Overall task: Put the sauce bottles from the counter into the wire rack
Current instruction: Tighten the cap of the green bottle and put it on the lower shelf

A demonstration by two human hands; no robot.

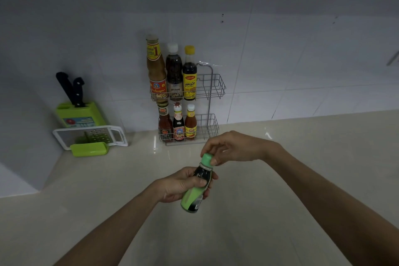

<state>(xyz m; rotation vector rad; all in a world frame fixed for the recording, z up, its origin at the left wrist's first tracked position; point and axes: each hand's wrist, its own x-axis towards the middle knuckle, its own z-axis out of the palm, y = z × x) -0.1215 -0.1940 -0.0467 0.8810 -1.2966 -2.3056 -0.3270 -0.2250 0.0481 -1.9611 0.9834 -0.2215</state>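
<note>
Above the counter (280, 179), the green-capped bottle (197, 188) is gripped by the left hand (183, 183), cap pinched by the right hand (233, 147), long axis tilted toward the wire rack (212, 88), whose free right-hand slots are nearer the right hand.

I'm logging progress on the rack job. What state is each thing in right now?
Green-capped dark sauce bottle: off the counter, tilted, cap on.
Left hand: wrapped around the bottle's body.
Right hand: fingers on the green cap.
Two-tier wire rack: three upright bottles on each tier, free space at the right of both.
Green knife block: two black-handled knives inserted.
White grater: leaning against the block.
</note>
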